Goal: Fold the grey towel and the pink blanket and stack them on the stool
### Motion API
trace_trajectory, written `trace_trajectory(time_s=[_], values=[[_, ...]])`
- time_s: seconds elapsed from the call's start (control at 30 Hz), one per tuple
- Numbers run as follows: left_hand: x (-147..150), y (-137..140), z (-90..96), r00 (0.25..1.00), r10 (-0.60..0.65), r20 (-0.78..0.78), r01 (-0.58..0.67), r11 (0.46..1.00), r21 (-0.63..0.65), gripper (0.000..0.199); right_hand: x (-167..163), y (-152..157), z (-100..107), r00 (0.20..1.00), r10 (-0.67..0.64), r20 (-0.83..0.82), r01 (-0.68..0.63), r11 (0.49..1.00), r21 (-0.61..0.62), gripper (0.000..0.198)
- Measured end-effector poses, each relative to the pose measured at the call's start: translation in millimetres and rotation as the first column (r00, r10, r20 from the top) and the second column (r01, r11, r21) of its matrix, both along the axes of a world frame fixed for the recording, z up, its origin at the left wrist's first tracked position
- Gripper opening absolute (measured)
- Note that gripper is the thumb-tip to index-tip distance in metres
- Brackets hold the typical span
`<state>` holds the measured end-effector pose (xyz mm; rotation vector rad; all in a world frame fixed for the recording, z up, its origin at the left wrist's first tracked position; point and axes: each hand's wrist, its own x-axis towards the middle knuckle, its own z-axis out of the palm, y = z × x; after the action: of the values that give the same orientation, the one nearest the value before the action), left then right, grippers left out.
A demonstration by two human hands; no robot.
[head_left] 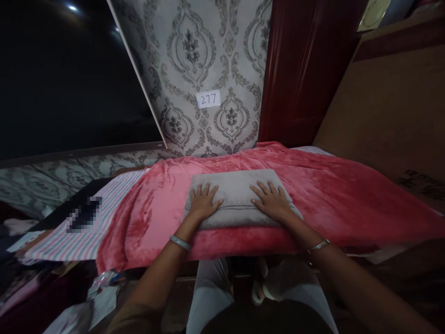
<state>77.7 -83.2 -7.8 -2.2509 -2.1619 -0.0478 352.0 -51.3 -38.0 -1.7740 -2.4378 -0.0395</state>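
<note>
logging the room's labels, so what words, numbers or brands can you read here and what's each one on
"277": handwritten on a white label on the patterned wall.
Dark print on the cardboard box: too blurred to read.
Tiny mark on the black screen's lower frame: too small to read.

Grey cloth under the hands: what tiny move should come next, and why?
Maybe the left hand and right hand should slide gently apart, smoothing the grey cloth: both lie flat on it, and a dark line, perhaps a crease or seam, runs across it.
</note>
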Motion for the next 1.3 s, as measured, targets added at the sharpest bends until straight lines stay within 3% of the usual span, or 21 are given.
trace_trajectory(time_s=[0.23,0.5,0.57,0.63,0.73,0.8,1.03,1.3], values=[[7,-23,-0.6,0.993,0.118,0.009,-0.118,0.992,0.036,0.069,16,-23,3,0.999,-0.049,-0.004,0.049,0.995,-0.084,0.061],[3,-40,-7.0,0.988,0.149,0.03,-0.152,0.971,0.187,0.066,34,-35,1,0.998,-0.026,-0.048,0.024,0.999,-0.039,0.056],[0,-41,-7.9,0.993,0.117,0.022,-0.119,0.973,0.198,0.07,32,-30,4,0.996,0.013,-0.085,-0.01,0.999,0.039,0.055],[-2,-40,-6.8,0.998,0.059,0.02,-0.061,0.978,0.201,0.069,25,-22,8,0.979,0.138,-0.152,-0.119,0.984,0.13,0.054],[-2,-35,-2.5,0.991,-0.124,0.051,0.113,0.976,0.187,0.058,9,-9,9,0.901,0.354,-0.251,-0.312,0.93,0.193,0.045],[-1,-31,0.0,0.968,-0.237,0.08,0.221,0.96,0.17,0.053,-1,-3,5,0.865,0.415,-0.281,-0.371,0.907,0.197,0.04],[1,-21,-7.0,0.94,-0.334,0.074,0.301,0.911,0.281,0.031,-6,-9,-8,0.864,0.418,-0.282,-0.356,0.901,0.247,0.037],[1,-26,-12.8,0.903,-0.429,-0.012,0.407,0.846,0.346,0.029,-7,-20,-4,0.925,0.329,-0.188,-0.262,0.914,0.311,0.033]])
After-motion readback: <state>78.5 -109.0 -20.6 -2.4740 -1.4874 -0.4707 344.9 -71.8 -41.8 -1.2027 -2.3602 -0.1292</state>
